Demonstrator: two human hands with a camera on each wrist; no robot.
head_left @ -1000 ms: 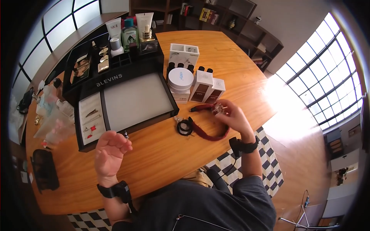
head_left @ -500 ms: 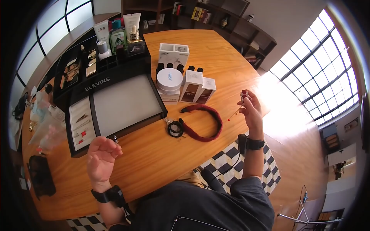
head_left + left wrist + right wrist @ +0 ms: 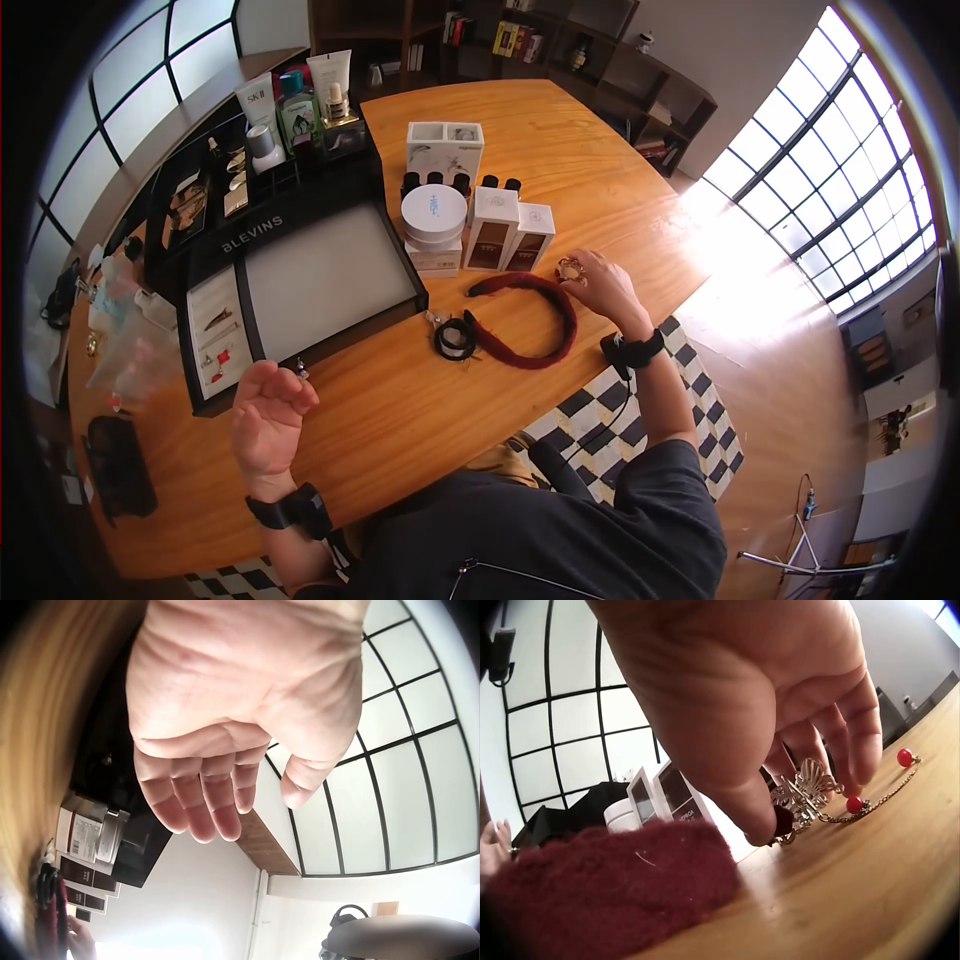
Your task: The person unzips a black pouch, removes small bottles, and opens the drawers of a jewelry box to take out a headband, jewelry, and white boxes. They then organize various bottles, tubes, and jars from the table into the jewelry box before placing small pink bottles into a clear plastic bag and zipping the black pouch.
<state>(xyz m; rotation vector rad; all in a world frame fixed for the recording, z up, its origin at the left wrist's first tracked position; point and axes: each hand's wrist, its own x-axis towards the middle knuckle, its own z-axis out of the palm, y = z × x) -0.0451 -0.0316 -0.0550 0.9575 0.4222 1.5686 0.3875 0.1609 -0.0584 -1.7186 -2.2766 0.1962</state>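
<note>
In the right wrist view my right hand [image 3: 735,712] pinches a gold openwork ornament [image 3: 808,791] between thumb and fingers, low over the wood. From it trails a thin chain with red beads [image 3: 855,804]. The head view has that hand [image 3: 606,292] just right of a dark red headband [image 3: 571,330] lying on the table. My left hand [image 3: 268,420], palm up with relaxed fingers, is at the front edge of the black display case [image 3: 330,338]; the left wrist view shows it [image 3: 247,697] holding nothing. A small shiny piece [image 3: 302,368] is beside its fingertips.
Black hair ties [image 3: 455,339] lie left of the headband. Behind them stand a round white jar [image 3: 434,210] and white boxes [image 3: 493,228]. Bottles and tubes [image 3: 299,115] top the case. Plastic bags [image 3: 135,335] and a black pouch [image 3: 121,465] are at the left.
My right hand lifted the ornament away from the headband, its beaded chain hanging, then came back left and down beside the headband. My left hand has stayed nearly still.
</note>
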